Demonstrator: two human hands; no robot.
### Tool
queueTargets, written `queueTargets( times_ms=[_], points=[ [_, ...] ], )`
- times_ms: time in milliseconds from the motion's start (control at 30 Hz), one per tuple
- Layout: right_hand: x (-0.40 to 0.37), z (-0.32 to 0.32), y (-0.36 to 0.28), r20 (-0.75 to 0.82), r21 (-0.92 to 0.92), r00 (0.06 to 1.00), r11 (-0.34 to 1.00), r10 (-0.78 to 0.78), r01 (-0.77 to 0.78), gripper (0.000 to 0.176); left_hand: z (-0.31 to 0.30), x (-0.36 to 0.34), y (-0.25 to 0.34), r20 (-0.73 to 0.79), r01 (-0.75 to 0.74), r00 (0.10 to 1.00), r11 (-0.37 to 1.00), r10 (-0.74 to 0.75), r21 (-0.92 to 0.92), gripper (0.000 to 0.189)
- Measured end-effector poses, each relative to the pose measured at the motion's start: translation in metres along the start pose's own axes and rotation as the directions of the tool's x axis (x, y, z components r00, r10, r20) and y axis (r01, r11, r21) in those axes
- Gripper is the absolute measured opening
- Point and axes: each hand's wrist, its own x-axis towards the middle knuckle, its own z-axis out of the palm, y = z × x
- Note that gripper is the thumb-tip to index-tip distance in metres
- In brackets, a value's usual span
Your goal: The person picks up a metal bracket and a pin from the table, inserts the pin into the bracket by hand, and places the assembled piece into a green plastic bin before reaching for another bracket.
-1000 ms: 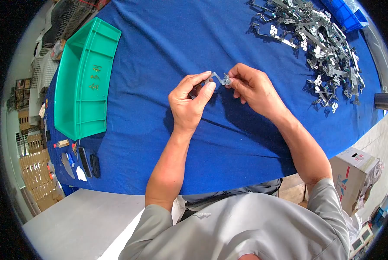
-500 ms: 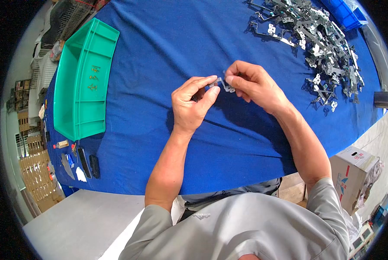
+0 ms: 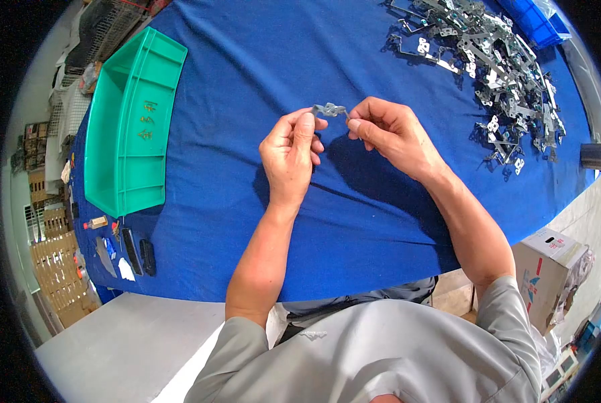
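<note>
A small grey metal bracket (image 3: pixel 329 109) with holes spans the gap between my two hands, above the blue cloth. My left hand (image 3: pixel 290 151) pinches its left end between thumb and forefinger, the other fingers curled below. At the bracket's right end, my right hand (image 3: pixel 391 134) is closed, thumb against forefinger on the tip. Fingers cover both ends of the part. Over to the right lies a heap of similar metal brackets (image 3: pixel 498 74), tangled together.
A green plastic bin (image 3: pixel 142 127) stands on the blue tablecloth (image 3: pixel 246 60) at the left. Near it lie a small bottle (image 3: pixel 95 223) and dark slim items (image 3: pixel 131 252). A blue bin (image 3: pixel 535 23) sits at the far right corner; a cardboard box (image 3: pixel 548 265) stands beyond the right edge.
The bracket has been turned and raised slightly, so more of its holed face shows. My left hand has rotated, its thumb now pointing up. The right hand has shifted only a little.
</note>
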Motion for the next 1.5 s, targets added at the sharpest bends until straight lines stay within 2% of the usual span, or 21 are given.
queueTargets(
  times_ms=[133, 233, 333, 400, 500, 600, 800, 933, 1000, 1033, 1100, 1233, 1500],
  points=[
    [0.000, -0.001, 0.001, -0.004, -0.059, 1.000, 0.998, -0.001, 0.001, 0.018, 0.000, 0.000, 0.000, 0.005, -0.018, 1.000, 1.000, 0.018, 0.015, 0.024],
    [0.001, -0.002, 0.005, -0.031, -0.126, 1.000, 0.992, 0.000, -0.004, 0.017, -0.004, -0.001, 0.001, 0.030, -0.083, 0.996, 0.988, 0.080, 0.129, 0.021],
    [0.001, 0.000, 0.004, -0.060, -0.117, 0.998, 0.993, -0.004, -0.003, 0.016, -0.006, 0.001, -0.002, 0.094, -0.246, 0.968, 0.952, 0.232, 0.185, 0.021],
    [0.001, 0.000, 0.002, -0.059, -0.110, 0.998, 0.993, 0.032, -0.039, 0.015, -0.006, 0.000, 0.001, 0.095, -0.202, 0.977, 0.967, 0.189, 0.158, 0.022],
    [0.003, 0.001, 0.006, -0.073, 0.042, 0.997, 0.999, 0.007, -0.004, 0.017, -0.005, -0.001, 0.002, 0.098, -0.183, 0.981, 0.972, 0.169, 0.151, 0.022],
    [0.004, -0.004, 0.000, -0.039, 0.152, 0.998, 0.988, 0.048, -0.041, 0.020, -0.005, -0.001, 0.001, 0.117, -0.191, 0.978, 0.968, 0.174, 0.163, 0.022],
    [0.004, -0.011, 0.002, 0.078, 0.038, 0.995, 0.997, 0.058, -0.061, 0.022, -0.006, -0.003, 0.004, 0.188, -0.218, 0.965, 0.955, 0.180, 0.202, 0.022],
    [0.003, -0.007, 0.002, -0.079, 0.112, 0.997, 0.994, 0.020, -0.011, 0.021, -0.001, -0.001, -0.003, 0.183, -0.259, 0.955, 0.956, 0.232, 0.141, 0.019],
    [0.005, -0.001, 0.002, -0.216, 0.216, 0.976, 0.976, 0.007, 0.041, 0.020, 0.001, -0.003, 0.000, 0.087, -0.114, 0.991, 0.983, 0.102, 0.144, 0.019],
    [0.005, -0.001, 0.002, -0.199, 0.169, 0.980, 0.985, 0.005, 0.029, 0.020, 0.002, -0.004, 0.002, 0.038, -0.041, 0.999, 0.989, 0.036, 0.142, 0.020],
    [0.003, -0.002, 0.002, -0.166, 0.074, 0.986, 0.997, 0.004, 0.008, 0.019, 0.005, -0.003, 0.002, 0.013, -0.019, 1.000, 0.988, 0.017, 0.155, 0.024],
    [-0.002, 0.005, -0.002, -0.184, 0.009, 0.979, 0.996, -0.090, 0.093, 0.019, 0.004, 0.001, 0.003, -0.025, 0.020, 1.000, 0.994, -0.018, 0.108, 0.027],
    [-0.003, 0.009, 0.002, -0.113, -0.171, 0.984, 0.978, -0.135, 0.115, 0.018, 0.005, 0.000, 0.002, -0.003, 0.020, 1.000, 0.994, -0.020, 0.108, 0.026]
  ],
)
